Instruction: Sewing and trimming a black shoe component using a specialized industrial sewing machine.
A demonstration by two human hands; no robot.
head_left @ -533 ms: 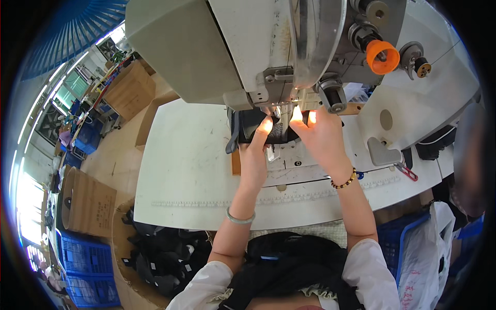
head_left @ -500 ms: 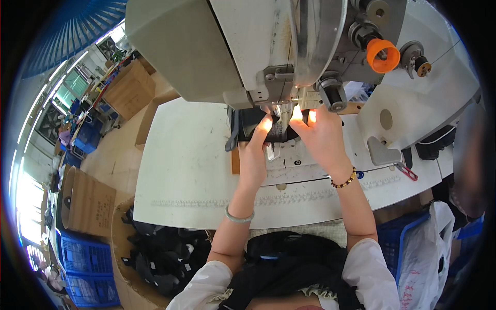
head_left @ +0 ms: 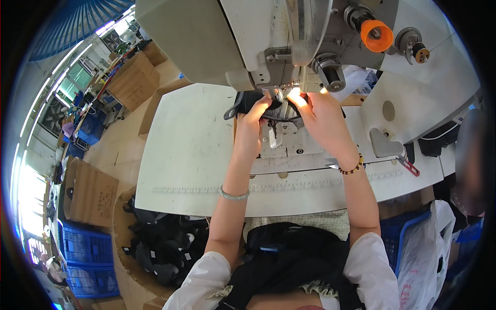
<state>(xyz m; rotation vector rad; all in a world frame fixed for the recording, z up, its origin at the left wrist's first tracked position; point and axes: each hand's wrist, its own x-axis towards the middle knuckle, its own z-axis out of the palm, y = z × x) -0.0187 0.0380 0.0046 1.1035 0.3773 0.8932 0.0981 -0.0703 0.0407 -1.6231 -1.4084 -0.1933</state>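
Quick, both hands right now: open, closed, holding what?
Left hand: closed, holding the black piece, thumb on top.
Right hand: curled at the piece's right end; glare hides whether it grips.

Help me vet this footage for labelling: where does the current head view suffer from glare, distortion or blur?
In the head view, light washes out the thumb tip of the right hand; the left window is blown out; the table edge bows; the corners are black; a shape at the right rim is blurred.

The sewing machine (head_left: 191, 41) stands near the table's (head_left: 181, 139) back edge, a ruler (head_left: 191, 189) lies along the front edge, and a box (head_left: 120, 227) sits by the front left corner.
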